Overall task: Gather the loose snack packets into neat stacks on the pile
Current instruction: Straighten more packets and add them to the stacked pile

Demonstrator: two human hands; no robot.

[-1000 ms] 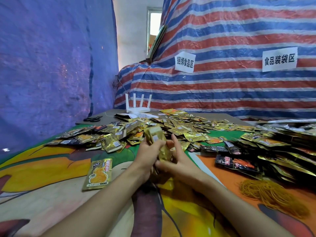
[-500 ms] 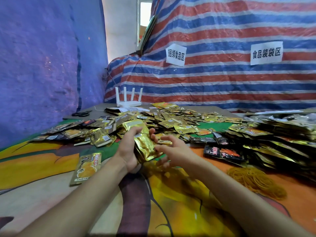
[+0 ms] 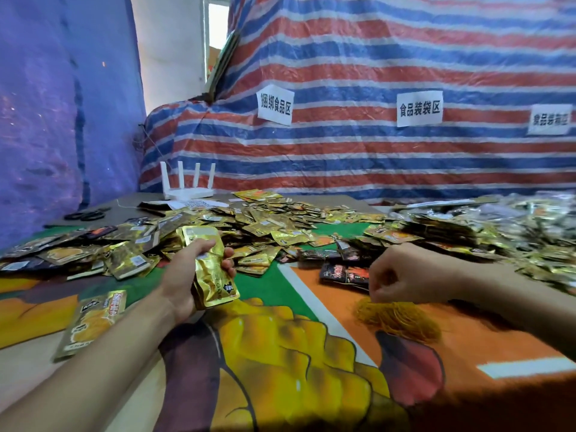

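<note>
My left hand (image 3: pixel 190 272) grips a stack of gold snack packets (image 3: pixel 212 269), held upright above the table. My right hand (image 3: pixel 402 272) hovers with curled fingers just above a heap of yellow rubber bands (image 3: pixel 402 319); whether it pinches a band is hidden. Loose gold packets (image 3: pixel 265 219) lie scattered across the far half of the table. A bigger pile of packets (image 3: pixel 498 232) sits at the right. One single gold packet (image 3: pixel 93 319) lies near my left forearm.
A few dark red packets (image 3: pixel 339 269) lie beside my right hand. A white router (image 3: pixel 187 188) and black scissors (image 3: pixel 85 215) stand at the table's far left. A striped tarp with paper labels (image 3: pixel 276 104) rises behind the table.
My right hand let go of the stack and moved right to the rubber bands. My left hand keeps the stack alone, now tilted lower.
</note>
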